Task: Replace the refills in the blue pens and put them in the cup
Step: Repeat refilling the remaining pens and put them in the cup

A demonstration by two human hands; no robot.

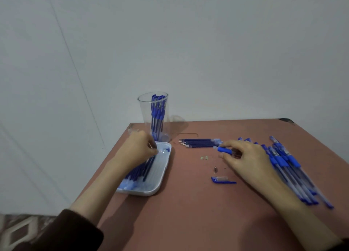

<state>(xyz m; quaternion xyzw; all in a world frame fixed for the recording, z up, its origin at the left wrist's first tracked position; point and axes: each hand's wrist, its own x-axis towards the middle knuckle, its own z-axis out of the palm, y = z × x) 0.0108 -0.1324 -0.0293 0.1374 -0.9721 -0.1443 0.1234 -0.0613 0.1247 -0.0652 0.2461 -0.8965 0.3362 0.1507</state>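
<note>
Left hand [137, 146] fingertips blurred, perhaps on a refill [149, 163]; pen pile [283, 162] partly behind right wrist [264, 173].

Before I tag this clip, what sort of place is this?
Probably a plain room, perhaps at home: a reddish-brown table stands against a bare pale wall, and patterned flooring shows at lower left.

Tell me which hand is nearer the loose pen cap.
Right. The right hand, gripping a pen, is just beyond the pen cap; the left hand is farther left, over the tray.

Clear cup [144, 109] upright w/ blue pens [157, 114]; refills [200, 143] in row; pen pile [287, 163] at right
</note>
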